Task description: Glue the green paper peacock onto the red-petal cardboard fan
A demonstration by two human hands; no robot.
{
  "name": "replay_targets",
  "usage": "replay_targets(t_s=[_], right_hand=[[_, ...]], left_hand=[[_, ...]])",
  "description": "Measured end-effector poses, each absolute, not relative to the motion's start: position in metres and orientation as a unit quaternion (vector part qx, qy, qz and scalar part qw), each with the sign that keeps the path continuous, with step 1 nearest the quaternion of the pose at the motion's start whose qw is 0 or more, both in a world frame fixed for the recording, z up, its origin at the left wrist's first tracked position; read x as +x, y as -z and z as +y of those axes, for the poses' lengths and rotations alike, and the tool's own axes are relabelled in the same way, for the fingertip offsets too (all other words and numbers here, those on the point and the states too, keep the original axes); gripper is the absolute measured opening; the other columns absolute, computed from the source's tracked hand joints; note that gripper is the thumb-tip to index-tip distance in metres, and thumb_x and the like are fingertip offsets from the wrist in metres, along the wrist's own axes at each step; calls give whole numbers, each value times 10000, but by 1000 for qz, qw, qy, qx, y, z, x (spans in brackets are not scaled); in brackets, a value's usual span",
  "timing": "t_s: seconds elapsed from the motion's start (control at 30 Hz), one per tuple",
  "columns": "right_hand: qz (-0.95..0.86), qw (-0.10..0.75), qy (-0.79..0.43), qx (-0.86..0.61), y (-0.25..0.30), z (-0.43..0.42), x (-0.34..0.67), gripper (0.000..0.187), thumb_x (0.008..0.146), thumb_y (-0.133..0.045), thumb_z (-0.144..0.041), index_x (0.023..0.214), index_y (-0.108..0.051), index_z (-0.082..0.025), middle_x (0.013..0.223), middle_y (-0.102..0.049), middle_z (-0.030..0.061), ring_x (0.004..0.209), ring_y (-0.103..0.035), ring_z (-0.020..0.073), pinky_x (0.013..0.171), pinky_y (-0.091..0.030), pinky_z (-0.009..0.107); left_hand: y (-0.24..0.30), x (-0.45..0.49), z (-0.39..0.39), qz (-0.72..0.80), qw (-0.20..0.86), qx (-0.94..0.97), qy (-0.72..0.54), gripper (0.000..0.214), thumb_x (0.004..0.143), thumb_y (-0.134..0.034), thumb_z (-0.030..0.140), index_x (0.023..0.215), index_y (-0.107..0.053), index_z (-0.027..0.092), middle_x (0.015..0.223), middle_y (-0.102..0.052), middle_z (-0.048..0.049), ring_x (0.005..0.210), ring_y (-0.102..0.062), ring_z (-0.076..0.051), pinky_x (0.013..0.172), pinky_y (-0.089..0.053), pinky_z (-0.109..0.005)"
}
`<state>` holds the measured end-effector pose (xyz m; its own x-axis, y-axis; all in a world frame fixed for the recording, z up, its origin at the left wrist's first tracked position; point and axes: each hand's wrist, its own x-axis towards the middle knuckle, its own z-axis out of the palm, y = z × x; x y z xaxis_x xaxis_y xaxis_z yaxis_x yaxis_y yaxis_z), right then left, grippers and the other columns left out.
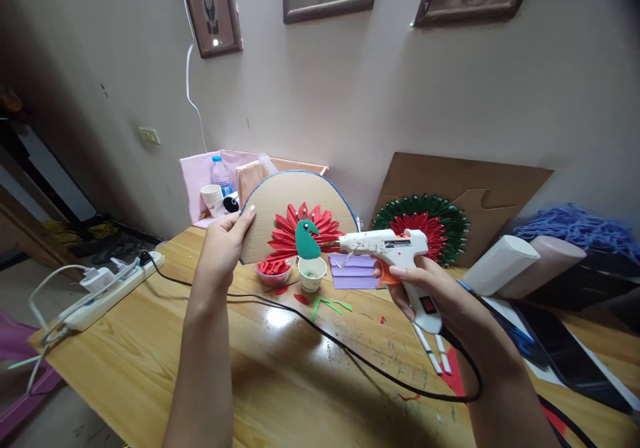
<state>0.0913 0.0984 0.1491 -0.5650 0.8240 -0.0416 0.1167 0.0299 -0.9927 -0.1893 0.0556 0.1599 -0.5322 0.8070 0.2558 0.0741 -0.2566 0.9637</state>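
Left hand (pixel 226 240) and right hand (pixel 425 285) positioned at opposite sides of the cardboard half-disc (pixel 280 198).
Left: closed at the half-disc's left edge, left thumb (pixel 247 217) across its front face; left forearm (pixel 204 361) steeply upright. Right: below the half-disc's right edge, curled in a grip; right forearm (pixel 500 375) slanting up toward it.

Half-round tan cardboard panel (pixel 285 191), blue trim along its curved edge, raised with curve uppermost. Pointed red petals (pixel 285 235) fan out near its lower edge, behind a flat green bird cutout (pixel 306 244), beak rightward. White plastic glue gun with orange trigger (pixel 400 251) aloft, barrel near level, nozzle leftward beside bird; contact unclear.
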Motion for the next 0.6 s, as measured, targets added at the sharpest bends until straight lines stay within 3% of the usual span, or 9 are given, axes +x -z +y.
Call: replay_targets(t_s=[0.17,0.37,0.5,0.6], right_hand=[[-637,346,-592,-353,-145,107,97,340,726,-570,-471,827,-558,-146,327,-452,-45,282,-339,82,338,-191,212],[-634,375,-556,-385,-162,102,107,339,734,-553,-491,607,-520,-178,329,-403,-32,308,-287,72,349,-176,242],[-598,445,-567,-351,-164,94,105,272,763,-528,-457,767,-568,-188,355,-408,-48,331,-291,88,355,-193,243],[-599,444,-580,-328,-160,90,100,277,760,-543,-438,849,-576,-177,354,-445,-41,339,-327,93,363,-219,234]], left_hand=[[-160,-191,56,540,264,401,-691,243,710,-654,398,670,-680,160,625,-633,-3,574,-503,-127,527,-373,-216],[-157,-193,58,535,247,397,-704,245,699,-666,401,643,-669,162,624,-629,-7,554,-488,-124,512,-366,-220],[-157,-191,59,537,236,397,-706,255,700,-663,405,618,-656,164,619,-632,-11,565,-505,-133,527,-392,-227],[-158,-188,60,537,221,403,-707,245,708,-661,399,650,-674,162,653,-652,-17,628,-538,-142,567,-417,-222]])
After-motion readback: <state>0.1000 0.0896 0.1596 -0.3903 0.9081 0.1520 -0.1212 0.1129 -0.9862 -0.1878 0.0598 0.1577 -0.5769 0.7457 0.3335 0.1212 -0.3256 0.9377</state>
